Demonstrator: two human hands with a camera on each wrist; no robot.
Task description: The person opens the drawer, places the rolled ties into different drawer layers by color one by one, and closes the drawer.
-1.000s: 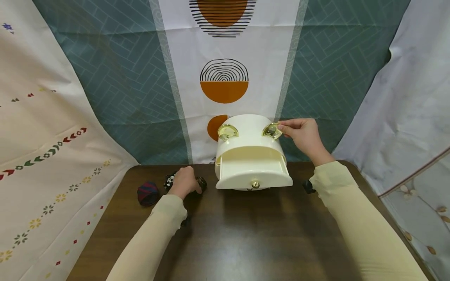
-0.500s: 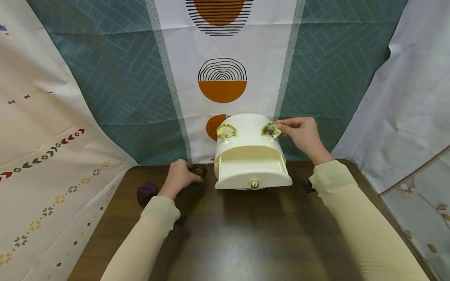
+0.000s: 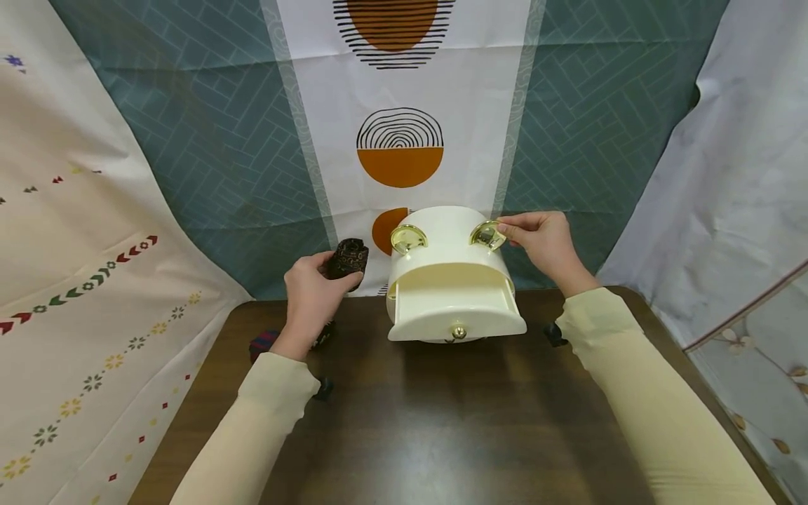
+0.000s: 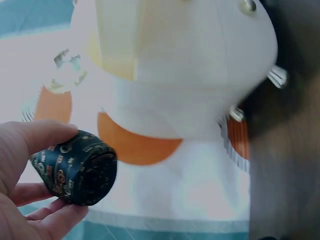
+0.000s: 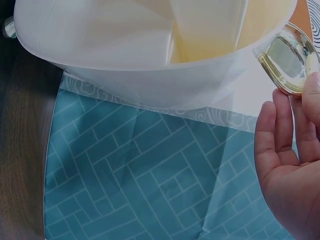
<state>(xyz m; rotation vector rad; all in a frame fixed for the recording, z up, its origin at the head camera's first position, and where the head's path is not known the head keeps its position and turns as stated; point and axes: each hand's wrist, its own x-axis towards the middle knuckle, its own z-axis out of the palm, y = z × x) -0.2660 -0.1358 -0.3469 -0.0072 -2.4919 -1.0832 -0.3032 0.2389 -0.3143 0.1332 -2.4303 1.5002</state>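
My left hand [image 3: 309, 293] holds a rolled-up black cloth [image 3: 348, 258] with a gold pattern between thumb and fingers, raised above the table's back edge. The left wrist view shows the roll's [image 4: 75, 167] coiled end facing outward. To its right stands a cream box [image 3: 449, 238] shaped like an alarm clock, its drawer [image 3: 457, 324] pulled out toward me. My right hand [image 3: 548, 244] pinches the outer rim of the box's right gold bell [image 3: 487, 234]. In the right wrist view, the thumb and fingers meet at the edge of the bell [image 5: 286, 60].
A red-and-navy striped roll [image 3: 261, 344] lies on the brown table [image 3: 410, 421] at the left, partly behind my left wrist. A black-and-white patterned roll [image 3: 325, 334] peeks out beside that wrist. Printed cloth [image 3: 252, 175] hangs behind the table.
My left hand has moved from the patterned rolls at the back left, taken hold of the black-and-gold roll and lifted it. The right hand stays at the bell.
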